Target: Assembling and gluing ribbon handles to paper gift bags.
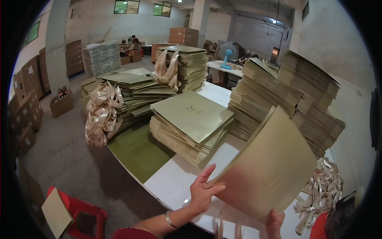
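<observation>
A flat gold paper bag (268,167) is tilted up over the near side of the white table (173,176), its embossed lettering facing me. My left hand (200,191) grips its left edge, thumb on the front and forefinger stretched out. At the lower right corner, my right hand (274,224) holds the bag's bottom edge, partly cut off by the frame. Pale satin ribbon (220,224) hangs below the bag. Just beyond my left hand sits a stack of similar gold bags (191,116), the top one lying flat.
Gold bags with ribbon handles (103,110) pile up at left, and taller stacks (265,86) stand at right. Loose ribbons (322,185) heap at the right edge. A red plastic stool (89,213) carries another bag. Farther off are a blue fan (228,55) and a person (135,40).
</observation>
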`<act>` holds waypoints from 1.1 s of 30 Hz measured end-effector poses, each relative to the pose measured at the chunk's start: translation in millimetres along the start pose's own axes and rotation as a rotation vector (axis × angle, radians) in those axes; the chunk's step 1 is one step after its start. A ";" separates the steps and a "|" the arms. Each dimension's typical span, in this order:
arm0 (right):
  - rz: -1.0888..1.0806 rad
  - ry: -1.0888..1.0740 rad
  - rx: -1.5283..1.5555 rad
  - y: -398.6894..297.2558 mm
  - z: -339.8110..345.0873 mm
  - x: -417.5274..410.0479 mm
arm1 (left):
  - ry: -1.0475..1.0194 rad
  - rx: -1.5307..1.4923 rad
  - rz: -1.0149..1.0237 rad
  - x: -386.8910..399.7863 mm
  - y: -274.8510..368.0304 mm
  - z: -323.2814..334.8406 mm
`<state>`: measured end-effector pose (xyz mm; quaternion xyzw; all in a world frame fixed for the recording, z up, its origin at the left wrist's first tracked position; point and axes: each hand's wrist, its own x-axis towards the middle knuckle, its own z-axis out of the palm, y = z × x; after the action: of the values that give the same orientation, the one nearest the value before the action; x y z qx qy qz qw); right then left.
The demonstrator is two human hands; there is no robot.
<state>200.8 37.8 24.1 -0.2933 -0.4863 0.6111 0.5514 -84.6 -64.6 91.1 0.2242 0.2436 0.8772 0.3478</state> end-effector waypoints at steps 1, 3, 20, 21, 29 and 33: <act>-0.014 -0.030 0.010 8.0 25.0 4.6 | 0.091 -0.034 -0.025 -4.9 -3.0 -4.9; 0.097 -0.121 -0.022 21.7 81.3 2.2 | 0.222 0.274 -0.245 -36.0 -16.2 -17.9; -0.985 -0.621 -1.422 61.8 375.1 144.8 | 0.486 0.644 0.130 249.2 364.5 -184.5; -0.862 -0.720 -1.440 67.3 381.2 143.6 | 0.470 0.907 0.355 252.2 382.5 -208.3; -0.278 -0.901 -1.278 -12.5 369.6 165.3 | 0.454 2.409 0.026 269.6 304.3 -240.5; -0.462 -0.922 -1.228 -30.7 296.1 153.1 | 0.597 2.607 0.435 264.1 298.4 -234.1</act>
<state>-85.9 102.0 184.6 -0.1543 -0.9630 0.1644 0.1476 -539.4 -129.0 141.5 0.2243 0.9163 0.0620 -0.3260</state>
